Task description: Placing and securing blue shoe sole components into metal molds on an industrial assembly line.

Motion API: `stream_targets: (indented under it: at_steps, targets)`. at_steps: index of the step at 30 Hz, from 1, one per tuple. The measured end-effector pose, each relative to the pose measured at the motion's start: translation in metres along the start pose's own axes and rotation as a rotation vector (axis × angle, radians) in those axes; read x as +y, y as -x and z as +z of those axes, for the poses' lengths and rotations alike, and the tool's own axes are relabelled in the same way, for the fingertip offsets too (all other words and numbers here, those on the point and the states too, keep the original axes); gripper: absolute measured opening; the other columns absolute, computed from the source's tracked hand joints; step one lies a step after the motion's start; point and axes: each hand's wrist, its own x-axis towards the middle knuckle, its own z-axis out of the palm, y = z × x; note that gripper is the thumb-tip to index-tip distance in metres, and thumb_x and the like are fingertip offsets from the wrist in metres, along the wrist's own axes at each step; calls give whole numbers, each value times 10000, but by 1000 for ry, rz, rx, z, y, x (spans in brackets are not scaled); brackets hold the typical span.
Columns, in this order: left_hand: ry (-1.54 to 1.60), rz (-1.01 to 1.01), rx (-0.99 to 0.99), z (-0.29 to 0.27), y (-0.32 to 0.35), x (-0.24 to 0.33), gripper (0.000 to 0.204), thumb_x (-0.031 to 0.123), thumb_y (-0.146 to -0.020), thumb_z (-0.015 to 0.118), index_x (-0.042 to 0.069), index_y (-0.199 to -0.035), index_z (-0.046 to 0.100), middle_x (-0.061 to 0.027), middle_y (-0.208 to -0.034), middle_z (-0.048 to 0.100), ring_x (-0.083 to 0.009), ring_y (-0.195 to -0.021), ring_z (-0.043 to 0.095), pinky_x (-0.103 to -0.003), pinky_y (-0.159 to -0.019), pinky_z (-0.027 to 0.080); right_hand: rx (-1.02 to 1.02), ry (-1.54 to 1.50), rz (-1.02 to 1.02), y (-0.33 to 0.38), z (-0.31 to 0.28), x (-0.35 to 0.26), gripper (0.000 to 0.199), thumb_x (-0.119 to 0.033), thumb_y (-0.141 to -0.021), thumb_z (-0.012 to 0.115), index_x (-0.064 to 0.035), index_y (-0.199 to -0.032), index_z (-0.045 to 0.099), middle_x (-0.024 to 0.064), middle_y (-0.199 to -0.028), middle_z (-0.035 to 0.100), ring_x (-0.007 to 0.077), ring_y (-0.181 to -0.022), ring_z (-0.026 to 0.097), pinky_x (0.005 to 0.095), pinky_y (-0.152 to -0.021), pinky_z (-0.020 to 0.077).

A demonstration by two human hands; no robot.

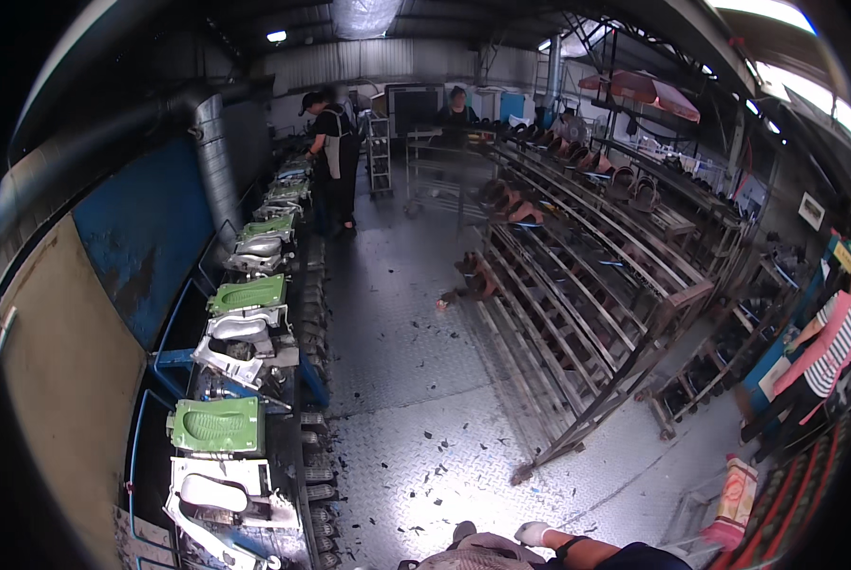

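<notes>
At the lower edge, my right hand seems to wear a white glove, with a dark band at the wrist and a dark sleeve further up the arm. It is held over the floor in front of my body; its fingers are too small to make out, and I see nothing in it. Beside it is the greyish cloth over my front, with the dark tip of a shoe past it. My left hand does not show. To the left, the closest shoe-sole mold has a green half and a silver half, lying opened out.
A long bench carries several more molds on the left. A person in an apron stands at its far end. Metal racks with shoes fill the right. Another person in stripes is at far right. Dark scraps litter the metal floor.
</notes>
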Motion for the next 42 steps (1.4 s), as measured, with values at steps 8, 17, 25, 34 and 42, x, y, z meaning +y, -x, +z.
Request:
stream_targets:
  at_steps: [8,17,25,34,42]
  targets:
    - [86,-116,-95,-114,-121,150,495,481,-945,637,155,-1309,713,-191,-1273,712,-370,-1233,658,-407,-1039,524,20,37,70,-62,-160,38,451,-418,-916,533,-81,-1052,801,130,-1038,789,323,-1009,741,424,-915,552]
    - [144,-73,-81,-204,-230,173,439,480,-956,612,134,-1179,763,-185,-1147,747,-369,-1122,699,-453,-955,551,214,290,-448,-143,-202,21,227,-332,-815,657,-149,-926,733,171,-833,723,376,-845,721,486,-742,562]
    - [140,-91,-212,-322,-396,119,424,445,-946,628,138,-1209,755,-164,-1155,758,-314,-1135,712,-406,-968,550,-26,-84,46,-248,-239,-86,501,-480,-974,496,-96,-1112,787,124,-1093,786,301,-1001,745,416,-863,556]
    - [272,-34,-103,-445,-565,61,458,399,-975,659,50,-1269,706,-138,-1138,763,-255,-961,740,-379,-838,578,300,-386,68,-305,-446,-331,464,-421,-943,613,-6,-1101,751,119,-887,768,202,-823,745,355,-784,583]
    - [522,48,23,-540,-606,100,416,355,-952,694,38,-1218,730,-163,-1045,766,-243,-926,752,-357,-840,583,158,-310,169,-377,-512,-397,359,-318,-944,579,-36,-1126,705,138,-889,757,224,-742,744,378,-691,606]
